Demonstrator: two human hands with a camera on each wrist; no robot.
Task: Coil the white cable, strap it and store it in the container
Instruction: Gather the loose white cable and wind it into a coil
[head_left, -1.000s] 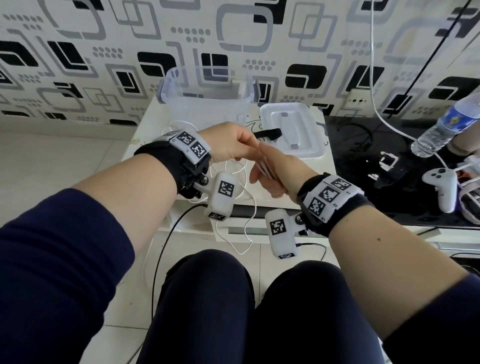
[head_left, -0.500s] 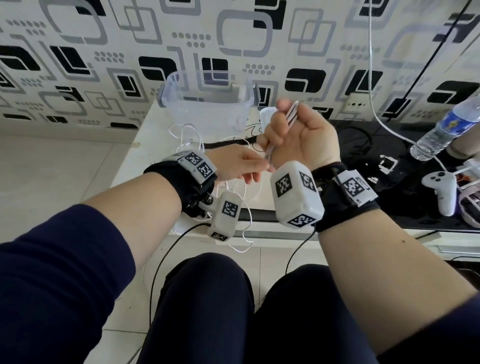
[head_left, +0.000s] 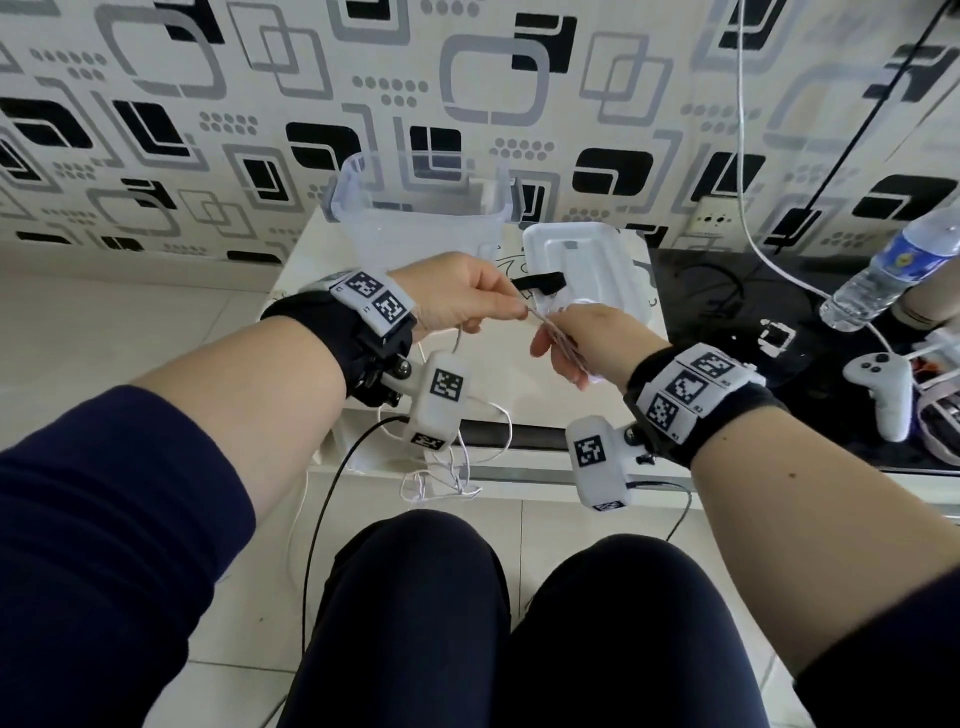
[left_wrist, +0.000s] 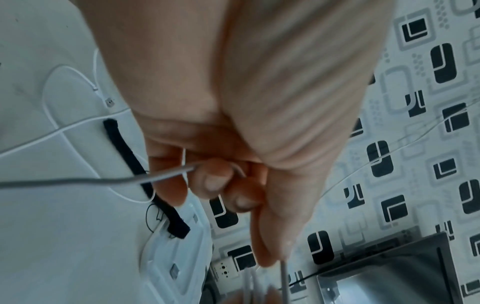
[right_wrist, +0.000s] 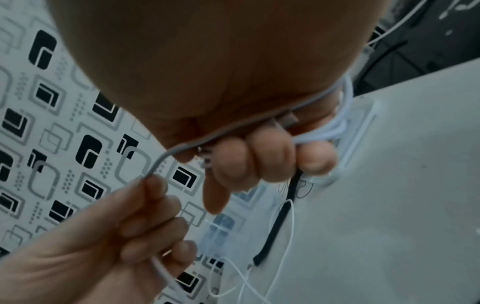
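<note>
White cable (right_wrist: 166, 154) between both hands (head_left: 524, 332).

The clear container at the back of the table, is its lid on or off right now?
Off. The container stands open-topped, and its lid lies on the table beside it.

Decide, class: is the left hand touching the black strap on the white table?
Apart. The head view shows the black strap lying on the table beyond the left hand, which pinches the white cable.

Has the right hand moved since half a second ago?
Yes. The right hand has dropped from up in front of the clear container to below the white lid, nearer the body, the coiled white cable in its grip.
</note>
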